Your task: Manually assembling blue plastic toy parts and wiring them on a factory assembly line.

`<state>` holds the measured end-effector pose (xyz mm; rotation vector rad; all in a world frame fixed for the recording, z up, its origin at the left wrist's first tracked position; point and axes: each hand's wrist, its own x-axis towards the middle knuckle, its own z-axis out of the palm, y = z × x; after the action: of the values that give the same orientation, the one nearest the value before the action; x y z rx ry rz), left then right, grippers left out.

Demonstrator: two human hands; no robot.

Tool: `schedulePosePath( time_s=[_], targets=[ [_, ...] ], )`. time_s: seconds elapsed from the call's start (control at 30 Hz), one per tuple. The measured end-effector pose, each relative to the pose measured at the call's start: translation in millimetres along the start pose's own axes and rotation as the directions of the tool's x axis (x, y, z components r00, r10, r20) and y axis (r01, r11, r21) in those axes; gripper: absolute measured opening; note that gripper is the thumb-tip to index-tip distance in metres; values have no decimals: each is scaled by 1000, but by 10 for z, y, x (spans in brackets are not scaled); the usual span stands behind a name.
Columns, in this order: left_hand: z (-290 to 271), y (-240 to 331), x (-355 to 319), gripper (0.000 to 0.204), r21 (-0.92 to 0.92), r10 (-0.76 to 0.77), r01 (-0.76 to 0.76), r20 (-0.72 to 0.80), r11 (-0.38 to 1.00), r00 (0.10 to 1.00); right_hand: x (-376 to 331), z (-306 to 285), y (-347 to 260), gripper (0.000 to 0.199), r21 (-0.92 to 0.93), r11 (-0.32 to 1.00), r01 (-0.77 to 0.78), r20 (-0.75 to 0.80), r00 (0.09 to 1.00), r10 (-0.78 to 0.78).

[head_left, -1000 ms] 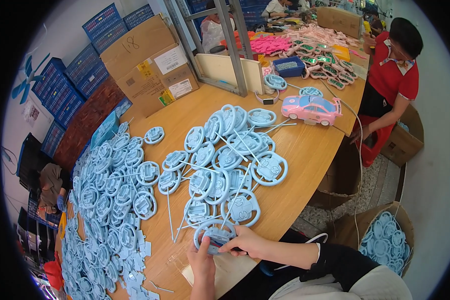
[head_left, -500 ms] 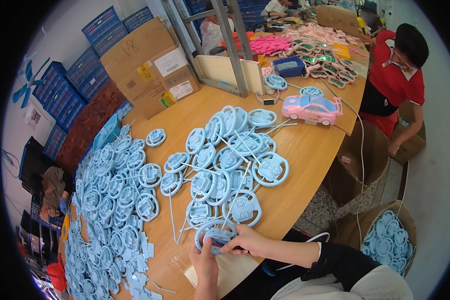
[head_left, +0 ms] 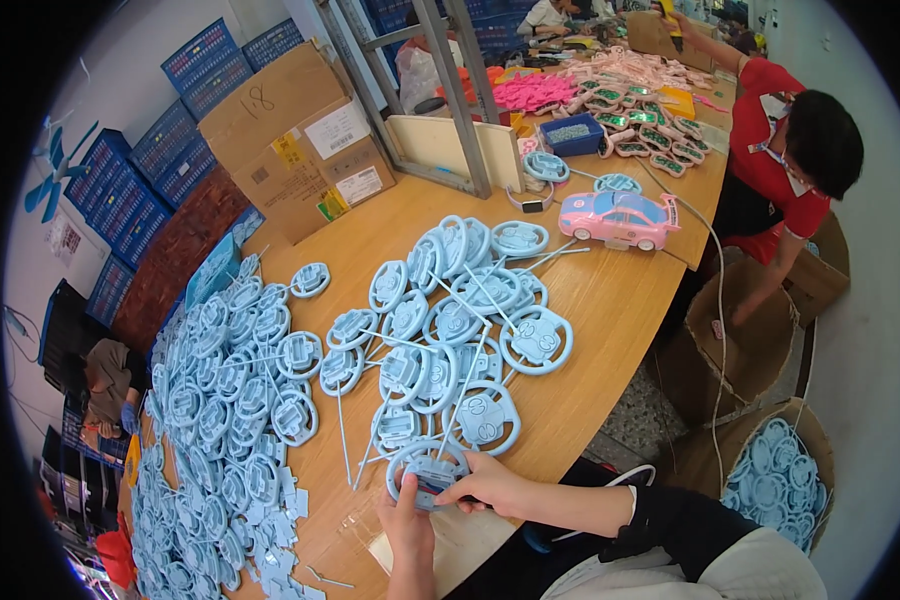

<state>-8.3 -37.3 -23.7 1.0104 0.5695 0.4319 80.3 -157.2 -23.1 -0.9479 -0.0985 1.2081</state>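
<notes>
Between both hands, near the front of the table, is a light blue toy steering wheel (head_left: 427,458) with its recessed back part facing up. My left hand (head_left: 407,523) grips its lower left side, thumb on the rim. My right hand (head_left: 485,484) holds the right side, fingers pressed on the centre piece; a small dark and reddish bit shows there, too small to name. Just beyond lies a loose heap of similar blue steering wheels (head_left: 483,417), several with thin straight blue plastic sticks across them. Under my hands is a pale flat sheet (head_left: 460,545).
A large pile of blue wheels (head_left: 215,410) covers the left side. Cardboard boxes (head_left: 300,150) stand beyond it. A pink toy car (head_left: 618,219) is at the table's right edge. A carton of blue parts (head_left: 778,485) sits on the floor. A person in red (head_left: 785,150) works at right.
My hands hold the wheel in nearly the same place. The person in red has leaned down, one arm reaching into a carton, the other raised over the table with a yellow object.
</notes>
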Motion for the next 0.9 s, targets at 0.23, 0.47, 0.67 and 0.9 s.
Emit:
schedulePosePath(
  time_s=[0.23,0.47,0.67,0.9],
  targets=[
    [38,-33,-30,27,12,10,-10,-6,1000,1000,0,-83,25,40,7,1000,-15,22,1000,15],
    [39,7,37,28,74,45,-47,31,996,999,50,-41,-10,44,-39,999,34,-14,999,-35],
    [-29,59,4,28,11,43,-42,-63,999,997,92,12,57,45,-153,987,49,27,999,-45],
    [-463,710,173,27,-160,315,-396,-377,904,871,-421,-166,-110,15,-441,895,-66,30,996,88]
  ],
)
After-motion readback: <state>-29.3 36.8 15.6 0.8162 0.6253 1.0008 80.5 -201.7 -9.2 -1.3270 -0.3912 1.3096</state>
